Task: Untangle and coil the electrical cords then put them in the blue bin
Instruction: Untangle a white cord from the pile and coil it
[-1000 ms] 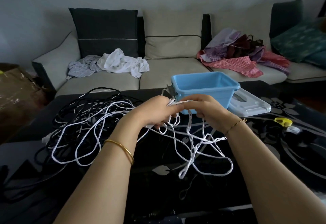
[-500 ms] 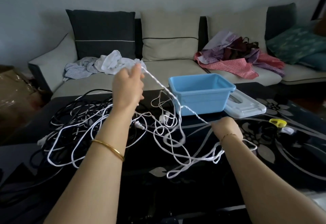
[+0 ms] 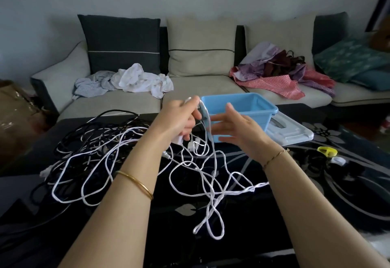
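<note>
Two hands met just in front of the bin (image 3: 272,110) on the desk (image 3: 274,215). The left hand (image 3: 179,118) gripped a white cord (image 3: 212,194) in curled fingers at the bin's near left corner. The right hand (image 3: 238,128) hovered beside it, fingers spread, holding nothing. The cord's loops lay on the desk before the bin, with a tangle (image 3: 95,137) of black and white cords to its left.

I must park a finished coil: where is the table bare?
Bare table lies right of the right hand and its arm, bordered behind by the white lid and the yellow object. Crowded: the cord tangle at left, and loops of the white cord in the middle, below the left hand gripping it.
</note>
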